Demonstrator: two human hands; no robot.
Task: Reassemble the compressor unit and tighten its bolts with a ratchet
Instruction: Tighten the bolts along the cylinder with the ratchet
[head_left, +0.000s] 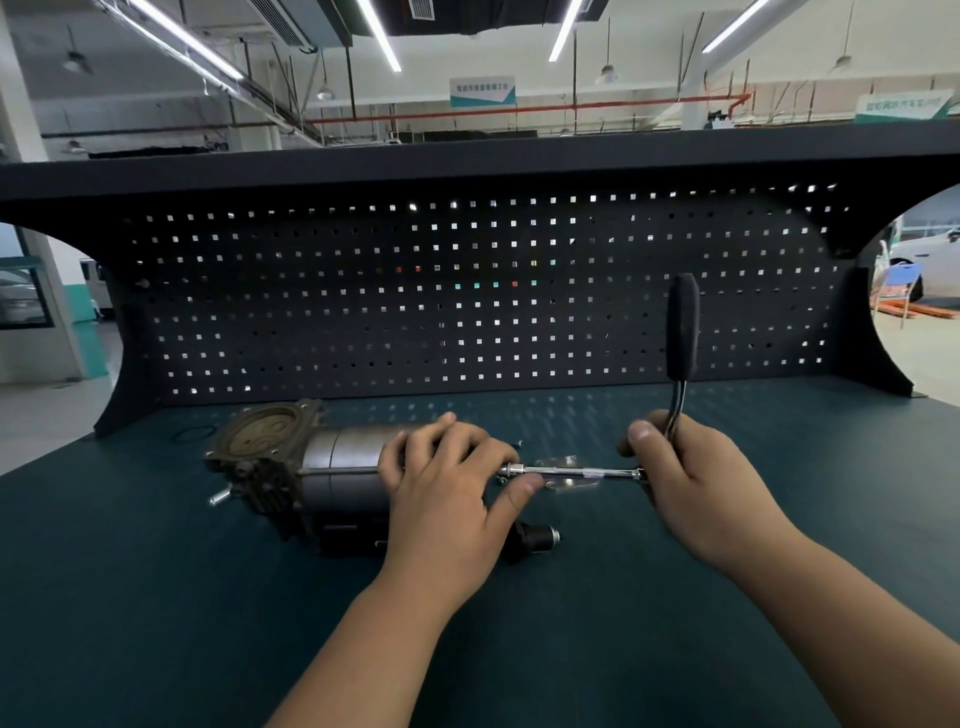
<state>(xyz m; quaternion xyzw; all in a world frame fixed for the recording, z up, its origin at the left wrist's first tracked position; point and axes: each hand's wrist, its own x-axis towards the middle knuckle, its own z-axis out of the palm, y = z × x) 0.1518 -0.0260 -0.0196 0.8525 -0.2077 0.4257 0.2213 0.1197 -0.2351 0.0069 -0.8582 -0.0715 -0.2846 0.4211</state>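
Note:
The compressor unit (291, 467) lies on its side on the dark green bench, its round brown end plate facing left. My left hand (447, 478) is curled over the right end of its grey cylinder and hides that end. My right hand (691, 467) grips the ratchet (681, 338) near its head, with the black handle pointing straight up. A chrome extension bar (576, 472) runs level from the ratchet head leftwards to the compressor's right end, under my left fingers. A small black cylindrical part (537, 538) sits on the bench just in front of the compressor.
A thin metal plate (563, 480) lies under the extension bar, with small bolts (518, 443) near it. A black O-ring (193, 432) rests on the bench left of the compressor. A dark pegboard (467, 291) stands along the back of the bench.

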